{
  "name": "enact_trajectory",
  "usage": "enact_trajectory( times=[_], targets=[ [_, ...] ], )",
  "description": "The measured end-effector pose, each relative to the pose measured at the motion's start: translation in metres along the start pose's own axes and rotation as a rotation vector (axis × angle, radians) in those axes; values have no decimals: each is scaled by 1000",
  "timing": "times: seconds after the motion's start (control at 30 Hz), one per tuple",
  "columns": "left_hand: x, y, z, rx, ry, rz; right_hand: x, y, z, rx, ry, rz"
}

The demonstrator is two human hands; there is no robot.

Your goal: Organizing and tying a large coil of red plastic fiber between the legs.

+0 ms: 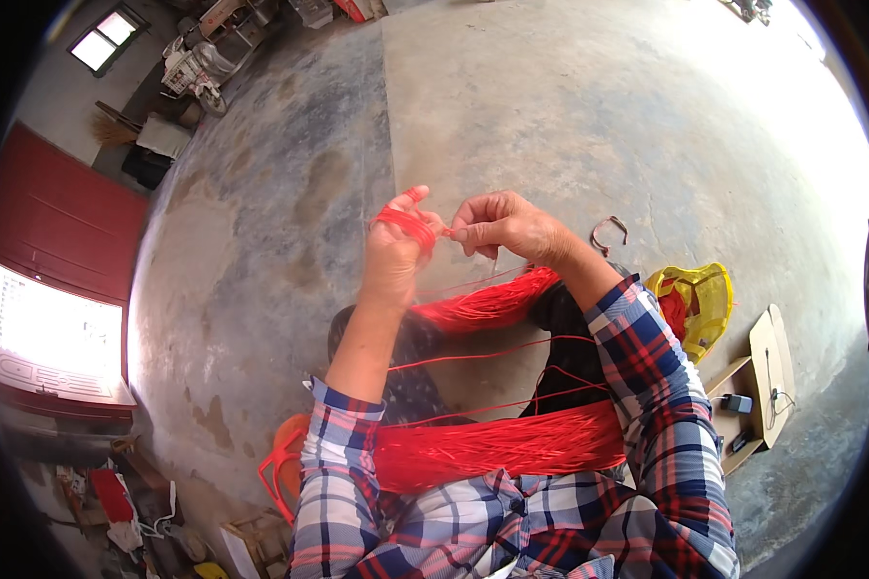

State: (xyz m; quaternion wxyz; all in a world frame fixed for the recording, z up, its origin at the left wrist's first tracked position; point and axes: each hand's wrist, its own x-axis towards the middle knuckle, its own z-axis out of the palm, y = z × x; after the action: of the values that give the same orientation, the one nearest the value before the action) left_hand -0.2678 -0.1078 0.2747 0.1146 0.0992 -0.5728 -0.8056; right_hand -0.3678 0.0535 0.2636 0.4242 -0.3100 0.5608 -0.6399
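Note:
Several turns of red cord [407, 225] are wound across the palm of my left hand [396, 259], and a bit of red shows at its thumb tip. Close beside its fingers, my right hand [514, 230] pinches a short red piece of the cord between thumb and forefinger. Both hands are raised in front of my knees. A thick hank of red cord [502, 446] lies across my lap, and its far side [488, 301] stretches over my knees. Loose single strands run between my legs. My left fingers partly hide one another.
At my right stand a yellow mesh basket [713, 309] with red material inside and an open cardboard box [734, 381] holding a small dark device. A thin dark loop [608, 234] lies on the concrete floor. An orange-red plastic object [282, 468] is by my left side.

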Motion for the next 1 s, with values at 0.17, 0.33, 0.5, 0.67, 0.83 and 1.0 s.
enact_trajectory(
  times=[0.17, 0.33, 0.5, 0.67, 0.83, 1.0],
  targets=[
    [1, -2, -5, -15, 25, -30, -1, 0, -4, -68, 72, 17],
    [-2, -6, -12, -98, -3, -148, -2, 3, -8, 97, 133, -86],
    [-1, -15, -38, 149, -98, -318, -4, 2, -12, 221, 147, -100],
    [0, -11, -41, 446, -103, -259, -4, 0, -11, 139, 147, -72],
    [4, -15, -38, 991, 136, 560, -2, 0, -11, 120, 115, -52],
    [-6, -3, -16, 1048, 146, 470, 0, 3, -8, 107, 81, -27]
  ],
)
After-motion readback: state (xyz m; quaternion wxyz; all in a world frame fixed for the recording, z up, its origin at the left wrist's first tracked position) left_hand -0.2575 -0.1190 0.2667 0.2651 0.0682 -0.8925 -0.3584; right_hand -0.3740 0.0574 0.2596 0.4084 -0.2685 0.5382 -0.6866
